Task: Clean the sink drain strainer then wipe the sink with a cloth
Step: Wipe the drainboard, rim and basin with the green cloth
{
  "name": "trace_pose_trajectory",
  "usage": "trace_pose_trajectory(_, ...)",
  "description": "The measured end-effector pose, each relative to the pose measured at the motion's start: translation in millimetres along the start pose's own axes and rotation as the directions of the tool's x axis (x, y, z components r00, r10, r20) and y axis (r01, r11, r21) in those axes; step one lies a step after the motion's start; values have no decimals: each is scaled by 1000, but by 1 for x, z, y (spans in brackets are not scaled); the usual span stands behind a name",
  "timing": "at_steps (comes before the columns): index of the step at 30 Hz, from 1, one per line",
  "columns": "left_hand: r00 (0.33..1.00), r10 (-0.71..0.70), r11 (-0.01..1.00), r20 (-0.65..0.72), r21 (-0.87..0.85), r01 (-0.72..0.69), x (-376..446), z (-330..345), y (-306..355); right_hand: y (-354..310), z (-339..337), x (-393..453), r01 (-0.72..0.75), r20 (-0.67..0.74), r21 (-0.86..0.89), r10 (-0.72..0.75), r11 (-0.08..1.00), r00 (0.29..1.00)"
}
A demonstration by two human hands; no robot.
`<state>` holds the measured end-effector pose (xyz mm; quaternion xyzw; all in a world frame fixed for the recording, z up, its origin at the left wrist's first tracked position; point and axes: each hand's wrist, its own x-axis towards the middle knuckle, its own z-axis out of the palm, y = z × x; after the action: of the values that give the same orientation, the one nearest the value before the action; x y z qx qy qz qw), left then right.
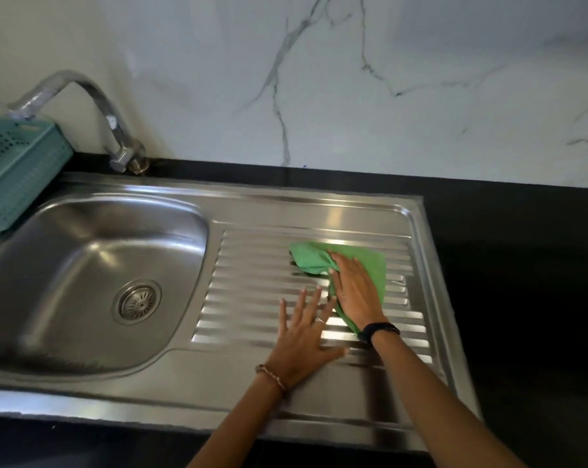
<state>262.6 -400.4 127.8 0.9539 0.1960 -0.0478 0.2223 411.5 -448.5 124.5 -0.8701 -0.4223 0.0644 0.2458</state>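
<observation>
Black worktop (522, 265) carries the steel sink (285, 211): basin at its left end, ribbed drainboard (252, 282) at right. Teal basket (12, 170) on the basin's far-left corner. Green cloth (370, 261) mid-drainboard, right hand (353, 288) pressing flat on it, gripping nothing. Left hand (302, 339) splayed on ribs just beside. Strainer (137, 301) seated in basin floor.

Teal basket (14, 170) left of tap (113, 130); marble wall (387, 79); black counter (522, 298).
</observation>
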Motion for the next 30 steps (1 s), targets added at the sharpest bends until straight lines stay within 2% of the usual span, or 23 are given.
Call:
trace_pose_trajectory(7, 998, -57, 995, 32, 86, 55, 8, 14, 17, 49, -36, -28, -174, -117, -48, 168, 984, 979)
trace_pose_trajectory(11, 998, -63, 990, 29, 130, 58, 6, 15, 19, 51, -42, -63, -267, -138, 83, 277, 960, 951)
trace_pose_trajectory(17, 998, -58, 985, 21, 161, 54, 4, 15, 19, 46, -33, -120, -271, -91, 123, 283, 955, 955)
trace_pose_trajectory(22, 998, -42, 984, 47, 176, 33, 5, 15, 18, 50, -39, -86, -274, -103, 85, 282, 958, 954)
trace_pose_trajectory(27, 995, -10, 994, 100, 106, -1, 8, 13, 11, 57, -41, -40, -269, -84, -54, 264, 962, 961)
trace_pose_trajectory(30, 994, 49, 996, 95, -78, -42, 4, 0, -2, 59, -39, -39, -274, -96, -27, 270, 961, 958)
